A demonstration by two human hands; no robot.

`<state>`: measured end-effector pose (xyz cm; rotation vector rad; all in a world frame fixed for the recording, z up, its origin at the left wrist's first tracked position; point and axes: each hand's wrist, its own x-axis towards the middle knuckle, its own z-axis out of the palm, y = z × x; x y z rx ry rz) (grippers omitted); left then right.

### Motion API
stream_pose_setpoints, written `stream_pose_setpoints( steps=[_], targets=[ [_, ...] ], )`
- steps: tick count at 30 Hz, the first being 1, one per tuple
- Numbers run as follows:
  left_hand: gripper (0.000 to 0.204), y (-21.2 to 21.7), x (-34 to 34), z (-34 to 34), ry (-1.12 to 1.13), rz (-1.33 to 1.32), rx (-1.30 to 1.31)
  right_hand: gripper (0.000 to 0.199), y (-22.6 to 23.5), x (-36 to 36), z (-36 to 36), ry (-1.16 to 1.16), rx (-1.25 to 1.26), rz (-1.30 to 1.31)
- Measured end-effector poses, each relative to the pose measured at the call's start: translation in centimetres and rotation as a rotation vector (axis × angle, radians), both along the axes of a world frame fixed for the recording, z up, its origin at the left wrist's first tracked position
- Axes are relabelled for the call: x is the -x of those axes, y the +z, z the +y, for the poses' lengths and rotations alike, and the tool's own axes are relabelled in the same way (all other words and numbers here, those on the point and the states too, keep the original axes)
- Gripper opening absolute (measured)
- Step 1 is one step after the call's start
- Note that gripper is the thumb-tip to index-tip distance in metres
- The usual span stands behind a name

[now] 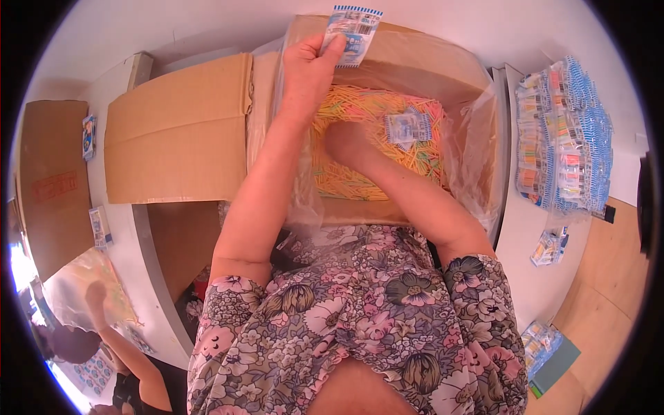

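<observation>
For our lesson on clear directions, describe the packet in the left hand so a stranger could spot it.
Find the plastic-lined open carton of coloured sticks. Above its far side, the left hand pinches a small blue-and-white packet. Unlike the packets piled at right, it is held up in the air.

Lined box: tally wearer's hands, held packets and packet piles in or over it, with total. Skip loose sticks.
Hands: 2 (left hand, right hand)
Held packet: 1
Packet pile: 1 (overlapping; packets within it can't be counted surely)
Total: 4
</observation>
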<state>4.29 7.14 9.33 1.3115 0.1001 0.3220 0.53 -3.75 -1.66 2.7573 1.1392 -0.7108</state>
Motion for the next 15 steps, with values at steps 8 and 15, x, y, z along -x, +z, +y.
stream_pose_setpoints(
  steps=[8,15],
  targets=[
    [0.020,0.1,-0.2,0.6,0.006,0.016,0.045,0.021,4.4,-0.7,-0.8,-0.175,0.016,0.101],
    [0.019,0.9,0.2,0.4,-0.014,0.002,0.093,0.020,3.5,-2.3,-4.7,-0.973,-0.794,0.956]
  ],
)
